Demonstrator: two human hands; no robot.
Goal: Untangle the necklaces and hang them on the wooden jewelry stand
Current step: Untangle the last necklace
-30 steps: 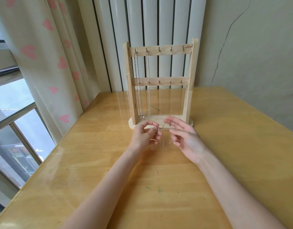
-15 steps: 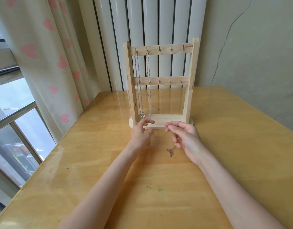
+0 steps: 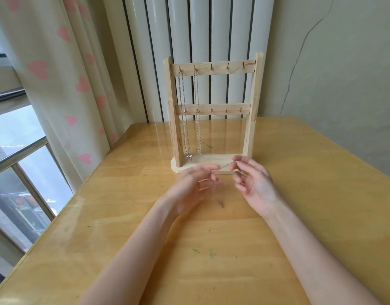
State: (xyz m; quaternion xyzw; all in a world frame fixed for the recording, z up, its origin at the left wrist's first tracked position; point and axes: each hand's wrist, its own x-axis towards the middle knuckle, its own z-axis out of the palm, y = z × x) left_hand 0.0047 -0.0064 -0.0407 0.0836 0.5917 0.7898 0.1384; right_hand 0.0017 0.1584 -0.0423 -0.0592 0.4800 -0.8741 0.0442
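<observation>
On stand (image 3: 211,111): two necklaces (image 3: 190,115). Third chain (image 3: 222,167) pinched between left hand (image 3: 194,186), right hand (image 3: 253,183).

Desk (image 3: 277,216): glossy honey-yellow wood with a streaky grain, flecked with small green marks (image 3: 196,251) and one red dot (image 3: 209,230) near the front. Wooden jewelry stand (image 3: 252,111): pale natural pine with small brass-coloured hooks (image 3: 227,66); two silver necklaces (image 3: 197,111) hang on it, and a thin silvery chain (image 3: 224,167) shows between the hands. Curtain (image 3: 46,73): cream with scattered pink hearts; radiator (image 3: 200,29): white ribs with dark gaps; wall (image 3: 343,62): pale grey-green with a dark crack line.
</observation>
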